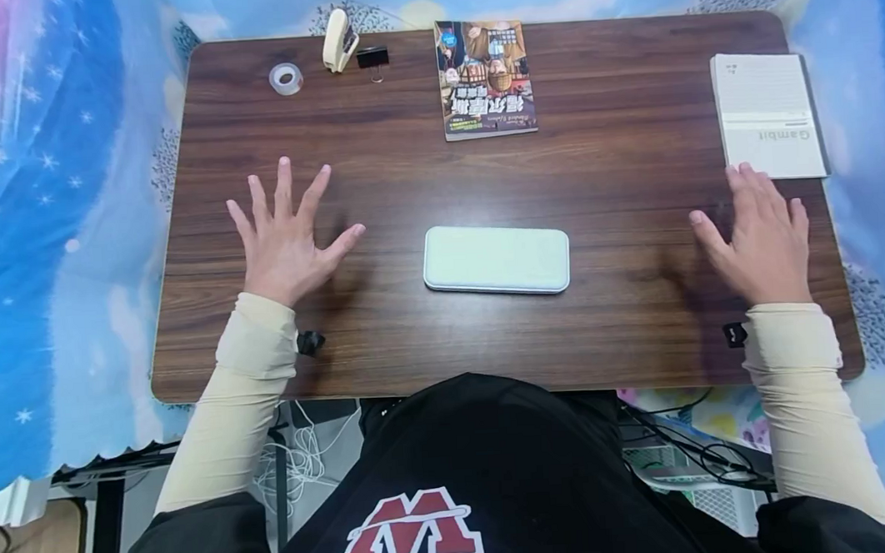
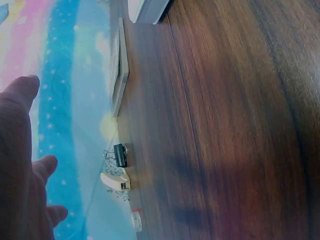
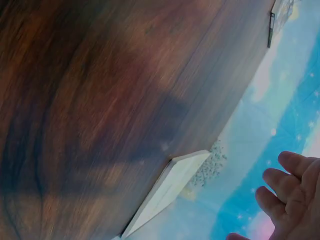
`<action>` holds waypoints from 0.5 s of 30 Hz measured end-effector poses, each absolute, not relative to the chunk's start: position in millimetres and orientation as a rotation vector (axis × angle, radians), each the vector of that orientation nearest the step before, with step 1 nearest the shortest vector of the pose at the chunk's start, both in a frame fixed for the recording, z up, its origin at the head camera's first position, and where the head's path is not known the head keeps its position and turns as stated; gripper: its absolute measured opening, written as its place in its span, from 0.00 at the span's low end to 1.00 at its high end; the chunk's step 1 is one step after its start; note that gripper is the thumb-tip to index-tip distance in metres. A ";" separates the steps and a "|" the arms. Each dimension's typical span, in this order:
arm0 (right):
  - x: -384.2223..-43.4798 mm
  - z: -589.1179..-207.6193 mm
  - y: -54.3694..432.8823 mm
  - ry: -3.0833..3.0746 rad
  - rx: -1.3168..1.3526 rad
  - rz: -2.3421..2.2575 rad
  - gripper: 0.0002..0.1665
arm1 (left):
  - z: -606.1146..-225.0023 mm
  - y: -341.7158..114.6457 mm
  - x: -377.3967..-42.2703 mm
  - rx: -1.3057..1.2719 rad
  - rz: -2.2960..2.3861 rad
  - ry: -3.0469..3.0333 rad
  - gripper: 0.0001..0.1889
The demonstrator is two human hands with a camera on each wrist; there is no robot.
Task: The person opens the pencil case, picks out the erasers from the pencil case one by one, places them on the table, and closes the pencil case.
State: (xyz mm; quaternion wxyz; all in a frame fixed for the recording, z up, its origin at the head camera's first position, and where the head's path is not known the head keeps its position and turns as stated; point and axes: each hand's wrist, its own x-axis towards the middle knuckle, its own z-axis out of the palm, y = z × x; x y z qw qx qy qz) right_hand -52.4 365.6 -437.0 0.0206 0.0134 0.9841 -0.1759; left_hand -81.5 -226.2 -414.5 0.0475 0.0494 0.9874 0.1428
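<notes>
My left hand (image 1: 285, 247) is spread above the left part of the table, fingers apart and holding nothing. On the right, my right hand (image 1: 765, 239) hovers with its fingertips by the near edge of a white notepad (image 1: 768, 117), and it too holds nothing. Between the hands lies a pale green flat case (image 1: 496, 259), closed, touched by neither hand. In the left wrist view, the left fingers (image 2: 46, 167) stretch out away from the tabletop. Slightly bent fingers (image 3: 285, 187) of the right hand show in the right wrist view, near the notepad (image 3: 167, 192).
Along the far edge of the brown table (image 1: 617, 159) stand a tape roll (image 1: 285, 79), a cream stapler (image 1: 338, 41), a black binder clip (image 1: 373, 57) and a colourful book (image 1: 486, 78). A patterned blue cloth (image 1: 86, 203) hangs around the table. Cables (image 1: 302, 459) lie below its front edge.
</notes>
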 end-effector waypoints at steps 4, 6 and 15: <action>-54.7 -440.6 354.7 3.086 -0.089 -0.606 0.47 | -419.7 -224.3 -86.0 0.274 0.541 3.026 0.49; -55.5 -443.6 345.3 3.102 -0.204 -0.662 0.44 | -424.4 -221.2 -88.5 0.370 0.671 3.020 0.51; -49.4 -461.4 259.1 3.043 -0.846 -0.893 0.39 | -464.7 -183.0 -89.0 0.659 1.204 2.714 0.54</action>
